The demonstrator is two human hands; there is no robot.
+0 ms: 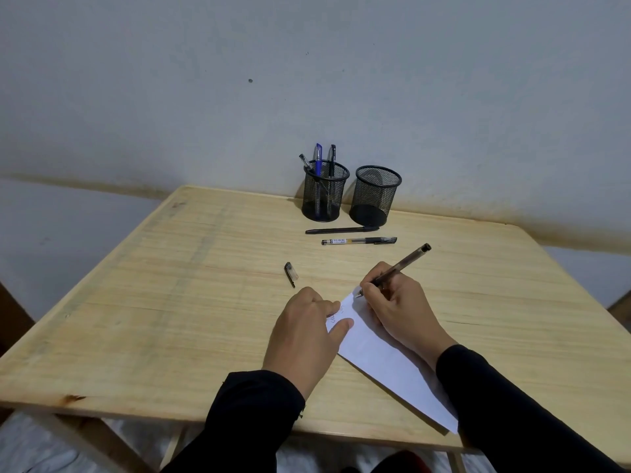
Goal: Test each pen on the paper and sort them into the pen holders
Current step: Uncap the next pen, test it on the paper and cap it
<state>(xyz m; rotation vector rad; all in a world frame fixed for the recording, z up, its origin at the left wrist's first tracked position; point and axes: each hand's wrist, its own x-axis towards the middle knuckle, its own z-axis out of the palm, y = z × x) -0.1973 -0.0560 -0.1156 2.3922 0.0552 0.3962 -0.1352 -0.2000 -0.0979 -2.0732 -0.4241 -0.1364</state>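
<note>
My right hand [397, 310] grips a dark translucent pen [406, 259], its tip resting on the far corner of a white paper [379, 353]. My left hand [307, 331] lies flat on the paper's left edge, fingers spread, beside some scribbles. The pen's cap [291, 273] lies loose on the table, left of the paper. Two capped pens lie further back: a black pen [341, 230] and a clear pen with a yellow label [358, 241]. Behind them stand two black mesh holders: the left holder [324, 191] has three pens in it, the right holder [375, 194] looks empty.
The wooden table [170, 285] stands against a pale wall, with the holders at its far edge. Its near edge runs just under my sleeves. The floor shows to the left and right of the table.
</note>
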